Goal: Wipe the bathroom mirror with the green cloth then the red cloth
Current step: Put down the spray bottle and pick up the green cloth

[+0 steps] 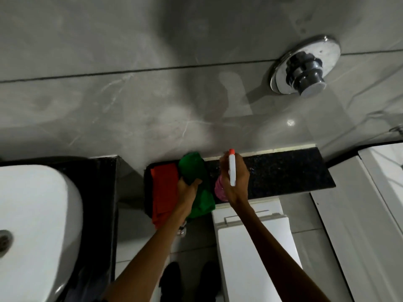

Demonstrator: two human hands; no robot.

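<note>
A green cloth (196, 171) lies crumpled on the left part of a black granite ledge (283, 171), and my left hand (187, 190) is closed on its middle. Beside it on the left lies a red cloth (164, 188), flat and draped over the ledge's front edge. My right hand (234, 182) grips a spray bottle (232, 171) with a white head, an orange nozzle and a pink body, held just above the ledge to the right of the green cloth. No mirror is in view.
A white washbasin (32, 214) on a black counter stands at the left. Under the ledge is a white toilet (250, 247) with its lid down. A chrome flush valve (305, 68) juts from the grey tiled wall. A white frame (370, 214) runs along the right.
</note>
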